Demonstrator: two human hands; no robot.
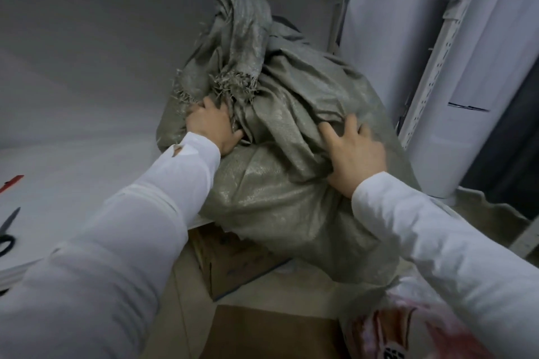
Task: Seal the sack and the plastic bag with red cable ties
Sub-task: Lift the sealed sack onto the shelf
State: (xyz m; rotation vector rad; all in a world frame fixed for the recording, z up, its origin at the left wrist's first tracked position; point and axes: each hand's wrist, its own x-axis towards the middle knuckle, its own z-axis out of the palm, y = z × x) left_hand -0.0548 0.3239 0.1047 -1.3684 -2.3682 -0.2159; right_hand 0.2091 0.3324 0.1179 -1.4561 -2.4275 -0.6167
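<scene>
A bulky grey-green woven sack (280, 192) leans on the edge of a white shelf, its frayed mouth bunched and standing up. My left hand (211, 127) grips the gathered fabric at the sack's neck on the left side. With spread fingers, my right hand (354, 153) presses on folds of the sack at the right. A translucent plastic bag (388, 326) with reddish contents lies blurred at the bottom right, partly behind my right sleeve. A red cable tie (11, 181) lies at the far left on the white shelf.
Black-handled scissors (6, 230) lie at the left edge of the white shelf (73, 154). Cardboard boxes (239, 265) sit below the sack. A perforated metal rack upright (437, 67) and another shelf overhead hem in the sack.
</scene>
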